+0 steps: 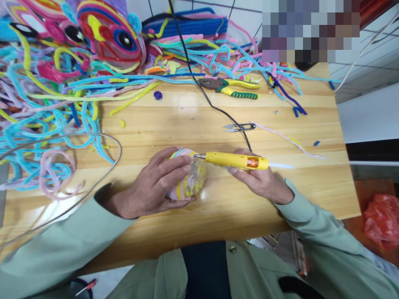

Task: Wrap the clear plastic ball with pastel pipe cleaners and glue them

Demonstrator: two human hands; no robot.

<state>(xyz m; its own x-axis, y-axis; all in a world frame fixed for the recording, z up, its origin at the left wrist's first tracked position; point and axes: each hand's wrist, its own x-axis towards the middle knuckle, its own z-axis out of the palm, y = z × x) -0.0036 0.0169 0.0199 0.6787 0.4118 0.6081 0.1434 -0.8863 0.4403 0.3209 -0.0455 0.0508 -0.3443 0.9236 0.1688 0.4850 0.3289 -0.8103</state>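
My left hand [158, 178] is wrapped around a rounded piece made of pink, yellow and pale blue pipe cleaners [195, 178], held just above the wooden table or resting on it; I cannot tell which. The side of this piece facing right looks rough, with pale patches. My right hand [257, 178] grips a yellow glue gun [227, 160], a whitish glue stick poking out of its back end. The gun's metal nozzle points left, at the upper edge of the piece, touching or almost touching it. My right fingers are partly hidden behind the gun.
Tangled pipe cleaners [56, 120] cover the table's left side, below a colourful mask-like figure [109, 37]. Pliers [230, 88] and small thread snips [240, 127] lie beyond my hands. A black cord [199, 87] crosses the table. A red plastic bag [383, 220] is at the right.
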